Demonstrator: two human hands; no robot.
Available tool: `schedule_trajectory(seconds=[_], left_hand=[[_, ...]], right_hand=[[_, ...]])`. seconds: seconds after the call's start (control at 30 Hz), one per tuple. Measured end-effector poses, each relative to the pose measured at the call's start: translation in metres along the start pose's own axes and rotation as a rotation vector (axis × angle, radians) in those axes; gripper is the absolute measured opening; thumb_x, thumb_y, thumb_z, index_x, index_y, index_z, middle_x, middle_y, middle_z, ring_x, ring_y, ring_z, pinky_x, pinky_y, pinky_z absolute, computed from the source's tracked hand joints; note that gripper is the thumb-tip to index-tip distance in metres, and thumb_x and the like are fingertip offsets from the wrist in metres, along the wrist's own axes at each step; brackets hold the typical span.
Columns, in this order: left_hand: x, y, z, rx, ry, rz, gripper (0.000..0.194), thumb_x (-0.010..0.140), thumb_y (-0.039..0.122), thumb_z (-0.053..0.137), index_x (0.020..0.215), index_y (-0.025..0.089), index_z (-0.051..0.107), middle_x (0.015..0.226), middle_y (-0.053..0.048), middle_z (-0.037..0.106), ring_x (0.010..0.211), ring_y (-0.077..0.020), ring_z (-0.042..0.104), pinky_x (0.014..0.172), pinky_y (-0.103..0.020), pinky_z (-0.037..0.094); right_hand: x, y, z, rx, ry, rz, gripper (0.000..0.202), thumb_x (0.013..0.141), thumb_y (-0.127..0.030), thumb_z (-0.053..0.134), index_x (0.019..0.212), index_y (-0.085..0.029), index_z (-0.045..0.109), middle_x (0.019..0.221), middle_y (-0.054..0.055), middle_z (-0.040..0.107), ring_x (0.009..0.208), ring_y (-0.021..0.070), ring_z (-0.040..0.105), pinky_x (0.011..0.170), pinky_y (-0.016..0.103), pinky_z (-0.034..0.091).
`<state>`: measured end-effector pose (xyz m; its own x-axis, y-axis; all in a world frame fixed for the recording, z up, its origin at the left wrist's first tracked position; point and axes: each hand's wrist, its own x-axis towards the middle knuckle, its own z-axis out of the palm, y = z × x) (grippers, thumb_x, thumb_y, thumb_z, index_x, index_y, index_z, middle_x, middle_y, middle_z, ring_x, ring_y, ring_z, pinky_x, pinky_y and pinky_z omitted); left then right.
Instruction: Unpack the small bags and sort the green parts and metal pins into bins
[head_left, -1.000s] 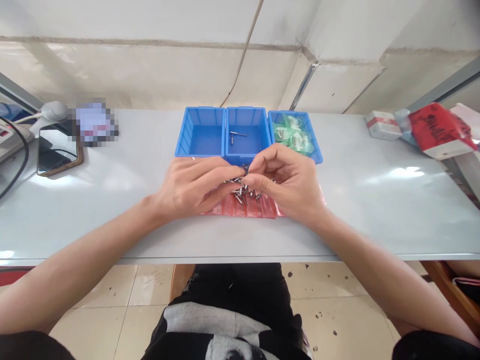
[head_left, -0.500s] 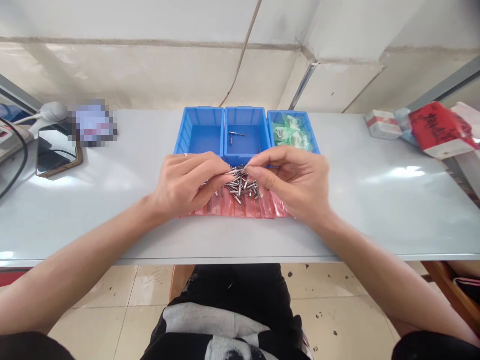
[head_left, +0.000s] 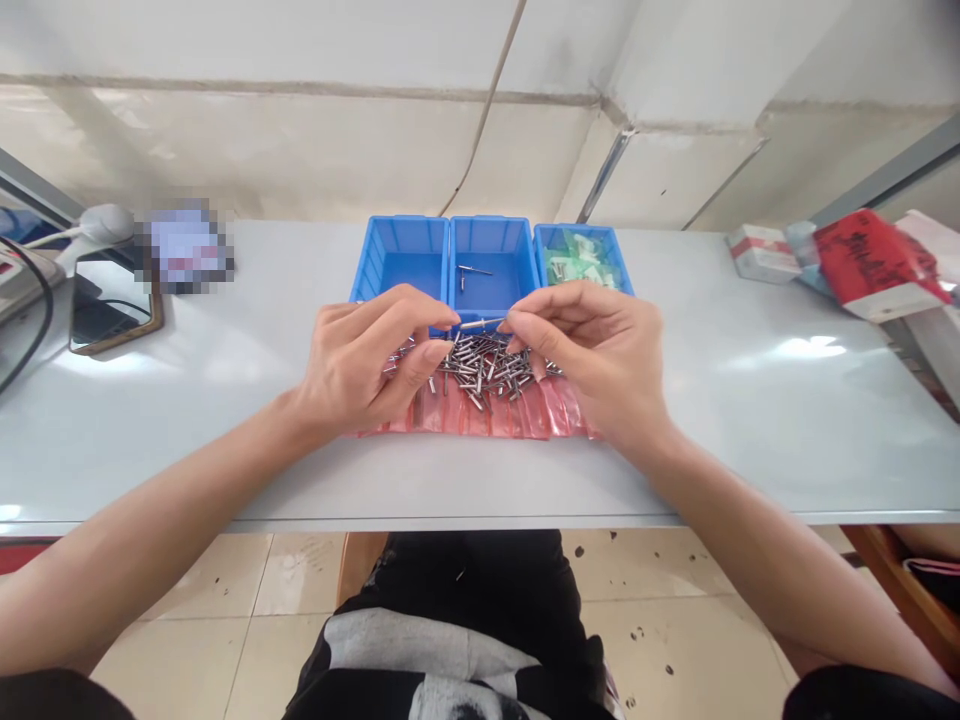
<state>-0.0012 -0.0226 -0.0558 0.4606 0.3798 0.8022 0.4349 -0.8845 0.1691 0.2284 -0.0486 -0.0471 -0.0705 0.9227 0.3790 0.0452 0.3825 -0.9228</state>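
A single blind rivet (head_left: 478, 324), a short thick body on a thin pin, lies level in the air between my hands. My right hand (head_left: 600, 345) pinches its thin pin end between thumb and fingertips. My left hand (head_left: 371, 350) is open, thumb and forefinger apart, with the forefinger tip close by the rivet's thick end; whether they touch I cannot tell. Below both hands a pile of similar rivets (head_left: 480, 375) covers pink plastic bags (head_left: 480, 420). Two loose rivets (head_left: 474, 271) lie inside the middle blue bin (head_left: 491, 235).
Beside it stand a left blue bin (head_left: 405, 235) and a right blue bin (head_left: 551, 240) with green-tinted packets (head_left: 592, 262). On the left are a phone (head_left: 112, 300) and a cable (head_left: 51, 310). A small white box (head_left: 763, 252) and a red package (head_left: 874, 260) sit at right.
My left thumb and forefinger have spread apart, letting go of the rivet. My right hand still holds it, slightly higher, and more of the rivet and the pile shows.
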Motion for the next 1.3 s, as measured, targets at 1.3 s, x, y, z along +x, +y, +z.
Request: schedule_trajectory(seconds=[1.3], left_hand=[[0.0,-0.003,0.002,0.096,-0.016,-0.005,0.01,0.097,0.014,0.057,0.093,0.018,0.065,0.089,-0.003,0.075,0.076,-0.0112,0.07,0.062,-0.022,0.051]], right_hand=[[0.003,0.024,-0.011,-1.047,-0.527,-0.643,0.023,0.101,-0.008,0.055,0.11,-0.015,0.075,0.107,0.01,0.074,0.092,0.0221,0.067,0.078,0.036,0.059]])
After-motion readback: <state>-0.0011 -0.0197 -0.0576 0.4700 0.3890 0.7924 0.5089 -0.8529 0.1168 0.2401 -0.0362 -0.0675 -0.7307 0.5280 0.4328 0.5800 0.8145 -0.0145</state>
